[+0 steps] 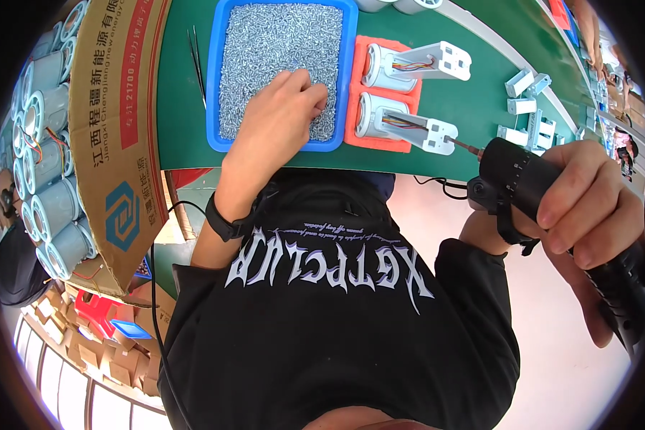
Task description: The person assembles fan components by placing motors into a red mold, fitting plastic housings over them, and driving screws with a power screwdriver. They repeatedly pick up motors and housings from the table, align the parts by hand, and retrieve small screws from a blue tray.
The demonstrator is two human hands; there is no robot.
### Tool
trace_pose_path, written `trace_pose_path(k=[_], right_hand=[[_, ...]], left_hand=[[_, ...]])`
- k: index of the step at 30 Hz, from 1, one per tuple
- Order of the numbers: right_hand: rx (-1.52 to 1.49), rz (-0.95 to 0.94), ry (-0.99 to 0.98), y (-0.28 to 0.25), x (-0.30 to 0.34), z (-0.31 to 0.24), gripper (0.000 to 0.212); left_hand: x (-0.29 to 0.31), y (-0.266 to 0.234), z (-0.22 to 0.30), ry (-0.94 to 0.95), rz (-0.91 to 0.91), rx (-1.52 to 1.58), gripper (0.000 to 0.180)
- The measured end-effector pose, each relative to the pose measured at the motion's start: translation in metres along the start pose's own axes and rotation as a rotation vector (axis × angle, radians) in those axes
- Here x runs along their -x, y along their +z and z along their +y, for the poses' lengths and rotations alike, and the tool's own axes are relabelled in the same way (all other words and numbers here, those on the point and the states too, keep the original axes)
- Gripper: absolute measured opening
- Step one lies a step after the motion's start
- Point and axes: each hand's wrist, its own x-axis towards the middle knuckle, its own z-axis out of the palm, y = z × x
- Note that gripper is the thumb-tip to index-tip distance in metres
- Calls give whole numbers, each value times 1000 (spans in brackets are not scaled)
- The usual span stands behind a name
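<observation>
My left hand (283,107) reaches into a blue tray (212,86) filled with small silver screws (276,36). Its fingers are curled down among the screws, and whatever they pinch is hidden. My right hand (588,197) grips a black electric screwdriver (516,172). The screwdriver's bit points left, its tip at the end of the nearer white plastic housing (437,136); I cannot tell whether they touch. That housing and a second white housing (437,59) lie side by side in an orange-red foam holder (352,107), with coloured wires showing inside both.
A large cardboard box (115,93) stands at the left, with many white cylindrical housings (46,115) beyond it. Small pale plastic brackets (521,106) are scattered at the right of the green table (301,159). Dark thin wires (197,61) lie beside the tray.
</observation>
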Motion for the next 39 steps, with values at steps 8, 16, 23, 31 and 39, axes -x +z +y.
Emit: trace_pose_path(k=[8,16,23,31,39], right_hand=[[-72,11,-55,13,-12,16,70],[-178,73,-129,18,-16,29,70],[-166,107,-110,7,-4,22,67],[-163,220,-186,6,10,8,56],[-269,308,-196,-19,15,-19,43]], left_hand=[[-3,-1,4,14,27,44,4],[-5,-3,-1,36,156,121,4],[-12,-3,9,-3,260,336,7],[-18,6,32,63,315,512,12],[-17,2,31,135,311,600,11]])
